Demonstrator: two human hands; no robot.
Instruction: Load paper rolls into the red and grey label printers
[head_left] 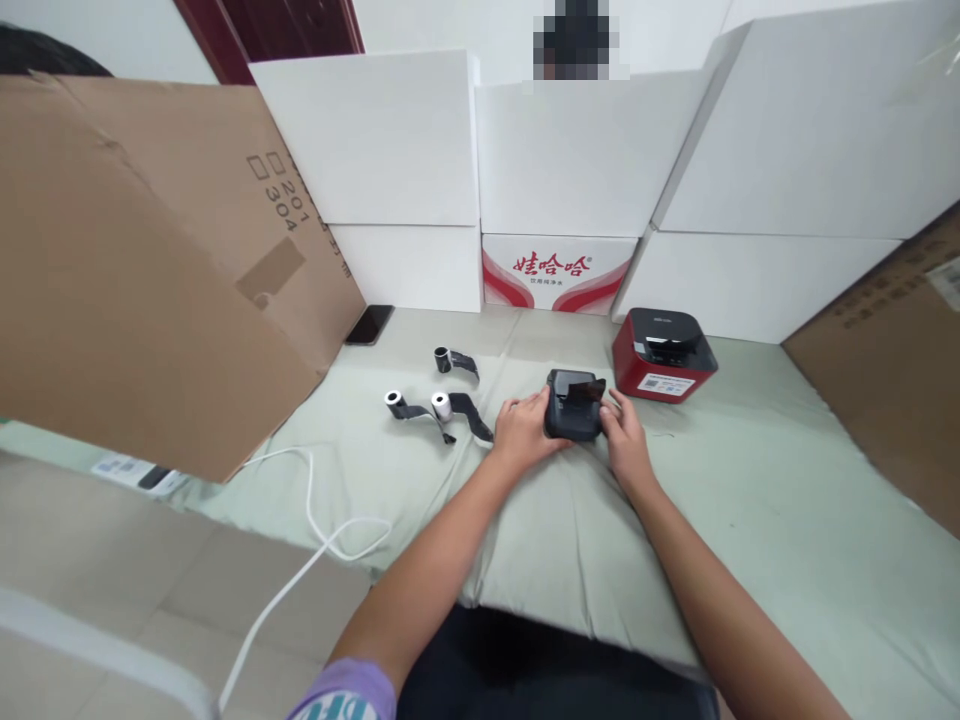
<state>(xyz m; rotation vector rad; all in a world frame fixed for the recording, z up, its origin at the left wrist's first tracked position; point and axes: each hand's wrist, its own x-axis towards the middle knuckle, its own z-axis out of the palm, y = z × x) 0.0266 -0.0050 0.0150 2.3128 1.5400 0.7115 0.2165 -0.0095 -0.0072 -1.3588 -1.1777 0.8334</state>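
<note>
A small black printer (574, 425) sits on the cloth in front of me, its dark lid (585, 388) raised at the right side. My left hand (523, 430) grips its left side, with the thumb along the near edge. At the right edge, by the lid, the bent fingers of my right hand (624, 432) hold the printer. Left of it lie paper rolls with dark loose tails: a white roll (442, 404) close to my left hand, another roll (394, 403) further left, and a darker roll (443, 359) behind them.
A red and black printer (664, 360) stands behind my right hand. White boxes (559, 150) wall off the back, with cardboard (165, 250) at the left and more cardboard (900, 370) at the right. A phone (370, 325) lies back left; a white cable (311, 490) crosses the front edge.
</note>
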